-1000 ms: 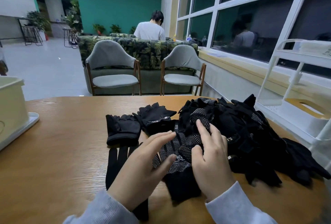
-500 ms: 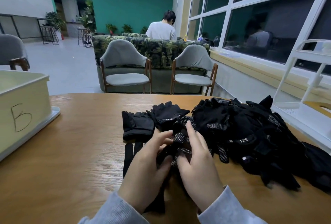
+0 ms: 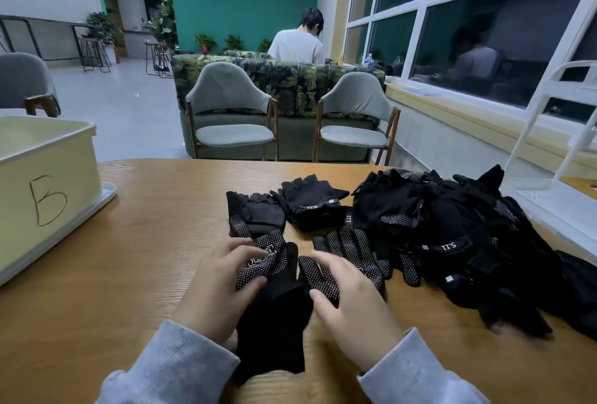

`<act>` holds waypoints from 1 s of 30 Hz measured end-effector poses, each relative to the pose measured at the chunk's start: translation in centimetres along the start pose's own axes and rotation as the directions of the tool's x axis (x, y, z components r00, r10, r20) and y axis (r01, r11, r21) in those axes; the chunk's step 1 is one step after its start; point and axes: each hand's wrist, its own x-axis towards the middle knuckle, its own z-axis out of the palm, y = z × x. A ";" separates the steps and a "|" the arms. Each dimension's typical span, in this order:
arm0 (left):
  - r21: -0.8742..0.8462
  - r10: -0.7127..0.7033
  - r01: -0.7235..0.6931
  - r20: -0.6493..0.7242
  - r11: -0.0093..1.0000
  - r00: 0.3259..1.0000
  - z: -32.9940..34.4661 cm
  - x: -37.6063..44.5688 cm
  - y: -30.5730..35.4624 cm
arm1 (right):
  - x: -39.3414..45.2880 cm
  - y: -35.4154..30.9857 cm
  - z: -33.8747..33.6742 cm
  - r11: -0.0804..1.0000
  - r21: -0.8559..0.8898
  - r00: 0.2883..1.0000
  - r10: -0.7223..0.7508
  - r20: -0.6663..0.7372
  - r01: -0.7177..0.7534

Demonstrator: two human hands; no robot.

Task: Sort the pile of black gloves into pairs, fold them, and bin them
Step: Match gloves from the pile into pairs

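Observation:
Two black gloves with white-dotted palms lie side by side in front of me on the wooden table [image 3: 129,274]. My left hand [image 3: 219,287] rests flat on the left dotted glove [image 3: 271,300], fingers spread. My right hand [image 3: 352,306] presses with straight fingers on the right dotted glove [image 3: 349,252]. A big pile of black gloves [image 3: 458,242] lies to the right. Two folded fingerless gloves sit behind: one [image 3: 255,213] at left, one [image 3: 310,200] beside it. A cream bin marked "B" [image 3: 48,184] stands at far left.
A white wire rack [image 3: 555,158] stands at the table's right edge, close to the pile. The bin sits on a white tray [image 3: 106,193]. Two grey chairs, a patterned sofa and a seated person are beyond the table's far edge.
The two dotted gloves, bunched together under both hands before, now lie apart side by side. My hands have spread apart, one on each glove. The view has shifted so the bin shows more.

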 end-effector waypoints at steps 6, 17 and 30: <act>0.064 -0.005 -0.014 0.297 0.998 0.955 1.1 -0.4 -0.6 | -0.5 1.1 0.9 0.974 -0.220 0.980 0.099 0.171 -0.060; 0.011 0.061 -0.062 0.109 0.998 0.992 0.8 -0.8 -1.3 | -0.8 2.4 0.3 0.934 -0.302 0.968 0.228 0.100 -0.189; -0.126 0.104 -0.133 -0.209 0.983 0.972 -1.6 -0.3 3.8 | -0.2 0.1 -1.6 0.973 0.217 0.983 0.109 -0.149 -0.075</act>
